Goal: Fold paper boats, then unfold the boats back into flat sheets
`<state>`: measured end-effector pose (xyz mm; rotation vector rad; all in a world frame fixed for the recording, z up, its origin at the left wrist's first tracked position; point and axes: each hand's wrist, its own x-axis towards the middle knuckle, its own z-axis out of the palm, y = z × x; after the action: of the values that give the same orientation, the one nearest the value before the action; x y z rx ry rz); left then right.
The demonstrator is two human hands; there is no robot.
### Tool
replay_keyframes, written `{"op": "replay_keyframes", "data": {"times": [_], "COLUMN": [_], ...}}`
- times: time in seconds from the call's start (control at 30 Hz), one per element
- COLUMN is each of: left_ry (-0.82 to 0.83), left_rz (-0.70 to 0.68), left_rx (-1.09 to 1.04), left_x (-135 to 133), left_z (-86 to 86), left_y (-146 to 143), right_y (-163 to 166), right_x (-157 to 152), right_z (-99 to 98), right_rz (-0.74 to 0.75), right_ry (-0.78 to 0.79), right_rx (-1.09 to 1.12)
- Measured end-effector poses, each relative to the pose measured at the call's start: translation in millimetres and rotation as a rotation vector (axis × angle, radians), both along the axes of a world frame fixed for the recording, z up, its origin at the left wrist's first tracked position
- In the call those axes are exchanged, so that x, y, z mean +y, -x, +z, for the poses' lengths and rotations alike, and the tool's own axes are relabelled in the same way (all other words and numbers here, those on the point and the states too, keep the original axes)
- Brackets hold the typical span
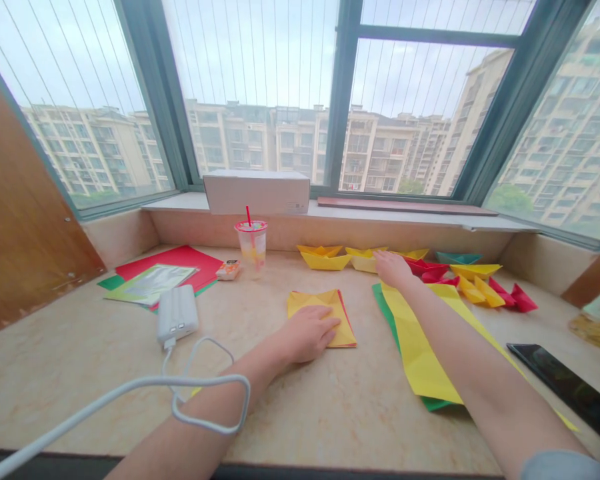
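My left hand [307,335] lies flat on a small stack of folded yellow paper [349,327], whose right edge shows a red layer. Its fingers are stretched out and point right. Farther off, my right hand [394,270] reaches over to a row of folded paper boats, with its fingertips closed at the right end of a pale yellow paper boat [363,262]. Left of that stands another yellow boat [324,257]. Red boats [425,269] lie just right of the hand. Beneath my right forearm are large yellow sheets [423,360] over green paper [387,313].
A lidded plastic cup [253,250] with a red straw stands at the back, beside a small orange-and-white packet [229,270]. Left are red sheets [200,263] and a white power bank [177,313], its cable [130,387] crossing my left forearm. A black phone [565,383] lies right.
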<state>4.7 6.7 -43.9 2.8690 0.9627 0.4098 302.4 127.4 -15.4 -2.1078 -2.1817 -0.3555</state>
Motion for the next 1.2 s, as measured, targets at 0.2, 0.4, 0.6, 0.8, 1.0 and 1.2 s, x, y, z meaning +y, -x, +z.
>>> {"op": "replay_keyframes", "data": {"times": [0.2,0.4,0.6,0.8,1.0,1.2], "left_ry": [0.021,-0.009,-0.009,0.276,0.858,0.948], "left_rz": [0.027,0.017,0.097,0.172,-0.173,-0.171], "left_rx": [0.042,0.024,-0.192,-0.684,-0.975,-1.137], "left_x": [1.3,-0.6,-0.9,4.6,0.5,-11.9], "left_z": [-6.4,-2.1,9.3,9.1,15.3,24.3], "left_y": [0.3,-1.3,-3.8,-9.0,-18.3,-23.3], "right_y": [0.5,2.4,6.0,45.7,83.8,90.5], "right_x": [5.5,-8.7,-48.2,-124.6,-165.6,-170.2], "right_z": [-10.4,1.9,22.8,7.7,-10.6,-12.9], "right_rz": [-0.015,0.046,0.096,0.446,0.610,0.649], "right_ry": [0.033,-0.001,-0.305,-0.221,0.127,0.248], "right_rx": [-0.054,-0.059,0.226,1.374,1.674,1.715]}}
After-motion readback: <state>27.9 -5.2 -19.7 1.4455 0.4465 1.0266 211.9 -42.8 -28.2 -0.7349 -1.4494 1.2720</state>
